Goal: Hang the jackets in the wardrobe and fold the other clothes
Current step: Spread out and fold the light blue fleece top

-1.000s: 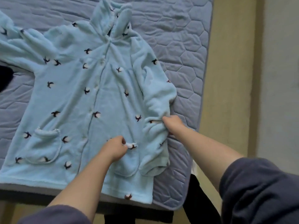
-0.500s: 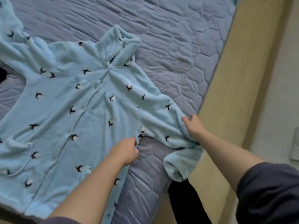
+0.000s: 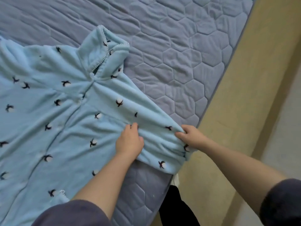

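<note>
A light blue fleece robe (image 3: 68, 121) with small dark flower prints lies spread front-up on the bed, its collar pointing toward the far side. Its right sleeve (image 3: 156, 132) stretches out to the bed's right edge. My right hand (image 3: 190, 136) pinches the sleeve near its cuff at that edge. My left hand (image 3: 130, 141) presses down on the sleeve close to the armpit, fingers curled into the fabric. The sleeve's cuff end hangs slightly past the mattress corner.
The bed has a quilted grey-lilac cover (image 3: 179, 54) with a hexagon pattern. A tan floor strip (image 3: 244, 95) runs along its right side. Something black (image 3: 175, 207) lies below the bed's near corner. The robe's left part runs out of frame.
The sleeve that lay folded over the robe's side has been pulled out to the right. Both hands followed it toward the bed edge, and the view shifted up and right.
</note>
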A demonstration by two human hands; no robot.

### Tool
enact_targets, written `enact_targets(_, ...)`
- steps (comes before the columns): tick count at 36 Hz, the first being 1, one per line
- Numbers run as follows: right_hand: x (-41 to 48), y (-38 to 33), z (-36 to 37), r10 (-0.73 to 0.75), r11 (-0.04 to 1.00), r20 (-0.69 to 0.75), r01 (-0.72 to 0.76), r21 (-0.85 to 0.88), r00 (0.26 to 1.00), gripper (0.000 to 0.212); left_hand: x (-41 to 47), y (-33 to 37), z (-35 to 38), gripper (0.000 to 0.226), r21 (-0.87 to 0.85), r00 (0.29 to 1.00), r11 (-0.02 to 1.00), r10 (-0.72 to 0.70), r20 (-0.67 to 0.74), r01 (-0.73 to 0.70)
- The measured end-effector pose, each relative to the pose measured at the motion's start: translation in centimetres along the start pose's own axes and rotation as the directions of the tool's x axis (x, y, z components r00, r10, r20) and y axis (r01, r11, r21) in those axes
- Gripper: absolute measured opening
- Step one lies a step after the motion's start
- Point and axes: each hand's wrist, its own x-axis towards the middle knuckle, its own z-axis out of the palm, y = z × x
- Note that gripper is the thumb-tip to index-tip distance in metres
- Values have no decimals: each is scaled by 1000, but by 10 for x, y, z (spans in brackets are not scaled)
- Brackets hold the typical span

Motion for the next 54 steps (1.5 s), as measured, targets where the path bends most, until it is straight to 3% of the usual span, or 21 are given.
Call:
enact_targets(2, 7, -16, -4, -23, 999, 41, 21, 49, 999, 28, 8, 1, -3, 38, 76, 994, 997, 5, -107, 3)
enact_targets(5, 30, -47, -7, -88, 989, -38, 92, 113, 995, 33, 26, 0, -11, 53, 94, 965, 996, 17, -263, 8)
enact_targets(9, 72, -89, 0, -135, 986, -90, 143, 87, 987, 51, 61, -4, -23, 69, 83, 939, 996, 10, -343, 20)
enact_targets(12, 96, -117, 11, -187, 979, -73, 192, 69, 980, 36, 83, -11, -29, 69, 55, 923, 997, -27, -385, 53)
enact_targets(14, 111, -125, 10, -245, 960, -173, 263, 94, 954, 24, 93, -15, -30, 68, 34, 919, 997, -54, -390, 73)
enact_targets(17, 127, -113, -4, -164, 963, -340, 225, 148, 926, 20, 100, -25, -26, 68, 29, 934, 993, -96, -344, 112)
enact_targets(22, 138, -113, -8, -87, 984, -146, 108, 143, 985, 25, 104, -42, -23, 70, 106, 939, 982, -113, -324, 155)
enact_targets(26, 146, -143, -14, -158, 977, -111, 172, 129, 981, 43, 118, -47, -28, 73, 147, 908, 984, -30, -418, 100)
enact_targets(31, 171, -197, -1, -307, 949, -127, 313, 27, 943, 33, 145, -54, -33, 73, 197, 893, 977, 14, -450, 84)
enact_targets(33, 189, -203, -5, -273, 958, -248, 285, 15, 930, 25, 153, -60, -29, 73, 220, 889, 972, 24, -457, 87)
enact_targets(35, 209, -195, -18, -108, 975, -395, 175, 136, 912, 28, 159, -64, -22, 73, 231, 886, 969, 27, -463, 91)
enact_targets(37, 216, -186, -26, -15, 967, -431, 122, 222, 902, 32, 164, -65, -16, 73, 244, 884, 964, 19, -467, 109)
enact_targets(40, 196, -189, -17, -112, 929, -220, 181, 322, 969, 35, 166, -64, -14, 73, 263, 884, 957, 16, -467, 121)
enact_targets(43, 181, -202, -6, -292, 955, -98, 296, 24, 951, 38, 160, -64, -17, 72, 258, 867, 961, 41, -497, 102)
enact_targets(45, 186, -210, -4, -356, 927, -132, 331, -174, 925, 37, 155, -63, -18, 73, 229, 840, 971, 64, -539, 73)
enact_targets(47, 197, -214, -5, -348, 927, -199, 305, -218, 916, 35, 152, -65, -14, 73, 221, 842, 974, 77, -534, 51)
enact_targets(50, 206, -208, -1, -291, 952, -189, 263, -159, 938, 31, 154, -69, -10, 73, 276, 889, 959, 71, -453, 65)
enact_targets(54, 181, -183, 0, -164, 975, -32, 167, 149, 986, 33, 159, -68, -17, 75, 273, 921, 958, 28, -389, 86)
